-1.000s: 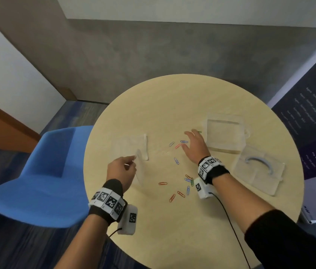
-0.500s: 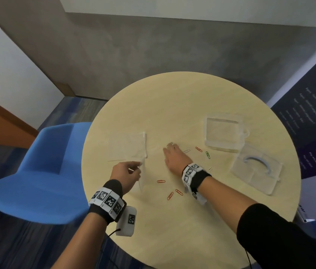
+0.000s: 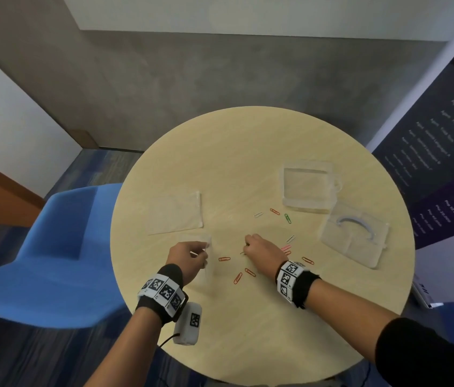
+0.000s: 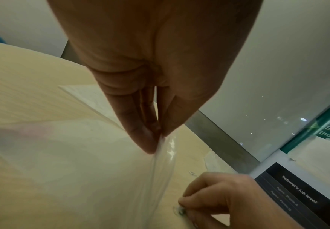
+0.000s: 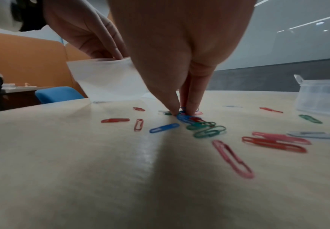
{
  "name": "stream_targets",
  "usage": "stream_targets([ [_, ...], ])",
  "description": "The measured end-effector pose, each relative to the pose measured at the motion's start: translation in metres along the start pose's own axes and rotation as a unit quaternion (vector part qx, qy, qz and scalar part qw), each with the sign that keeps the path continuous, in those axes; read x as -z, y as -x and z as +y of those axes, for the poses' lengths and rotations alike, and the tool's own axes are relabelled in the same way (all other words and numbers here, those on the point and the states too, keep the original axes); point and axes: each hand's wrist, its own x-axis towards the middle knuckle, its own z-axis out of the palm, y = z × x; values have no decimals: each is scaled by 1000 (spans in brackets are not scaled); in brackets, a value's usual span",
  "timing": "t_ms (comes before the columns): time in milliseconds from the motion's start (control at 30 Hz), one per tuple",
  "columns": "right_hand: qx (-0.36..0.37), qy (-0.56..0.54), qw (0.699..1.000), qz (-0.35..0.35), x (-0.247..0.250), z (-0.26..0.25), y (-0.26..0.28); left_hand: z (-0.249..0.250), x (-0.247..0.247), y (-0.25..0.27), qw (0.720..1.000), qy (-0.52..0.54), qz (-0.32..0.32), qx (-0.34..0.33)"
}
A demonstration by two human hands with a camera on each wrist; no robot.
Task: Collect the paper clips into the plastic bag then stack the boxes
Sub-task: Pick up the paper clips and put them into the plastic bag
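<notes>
My left hand [image 3: 202, 254] pinches the top edge of a clear plastic bag [image 3: 209, 268], which hangs upright with its bottom on the round table [image 3: 248, 331]. In the left wrist view the thumb and fingers [image 4: 146, 139] squeeze the bag [image 4: 101, 170] at its rim. Just right of it, my right hand [image 3: 246, 248] pinches a small bunch of blue and green paper clips [image 5: 183, 115] against the tabletop. Several coloured paper clips [image 3: 224, 258] lie scattered around that hand. Two clear boxes stand at the right, one [image 3: 308, 188] farther back, one [image 3: 354, 238] with a curved handle.
A second flat plastic bag [image 3: 174, 216] lies on the table behind my left hand. A blue chair [image 3: 52, 255] stands against the table's left edge. A dark banner [image 3: 443, 163] stands at the right, beyond the table.
My right hand has slid from beside the far box toward the bag, sweeping clips along, and now pinches them. My left hand keeps holding the bag, drawn slightly nearer.
</notes>
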Motion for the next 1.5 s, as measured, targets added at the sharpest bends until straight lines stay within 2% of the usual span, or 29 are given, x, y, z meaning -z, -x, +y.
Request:
stream_targets([
  [100,-34,-25,999,4,4,-1,-5,0,-5,4,1000,-1,-5,-2],
  [233,-33,-5,999,-18,6,-5,-5,-4,-10,9,1000,9,-12,-4],
  [467,58,104,989,-84,18,-8,-13,-3,-20,9,1000,1,-13,-14],
  [567,76,133,984,-89,27,-10,-22,-2,-23,8,1000,5,-10,-15],
  [667,47,101,992,-65,30,-2,-28,0,-23,8,1000,11,-10,-11],
  [767,-68,-39,997,-7,31,20,-30,-1,-20,8,1000,14,-4,-8],
  [800,-118,-131,984,34,35,26,-27,-1,-20,7,1000,17,-2,-7],
  [833,-159,-242,954,78,38,29,-24,-2,-20,7,1000,24,2,-5],
  [867,-183,-373,902,115,41,27,-18,-2,-21,6,999,33,6,-2],
  [900,-190,-508,831,125,45,19,-13,-1,-21,6,999,42,10,1],
  [933,-179,-621,755,111,51,7,-6,1,-22,6,999,51,13,2],
  [967,-164,-699,691,85,53,-6,0,3,-24,6,998,59,15,1],
  [1000,-155,-744,647,60,52,-19,4,5,-25,6,998,63,14,-3],
  [1033,-152,-762,628,44,49,-30,5,7,-26,6,998,60,12,-10],
  [1100,-176,-754,631,44,40,-43,6,11,-27,7,999,42,12,-22],
  [1200,-226,-694,679,80,26,-50,5,8,-23,9,999,25,23,-21],
  [1367,-210,-647,728,80,24,-57,5,3,-15,11,999,19,5,-26],
  [1500,-182,-552,811,69,26,-61,1,1,-12,10,999,35,2,-23],
])
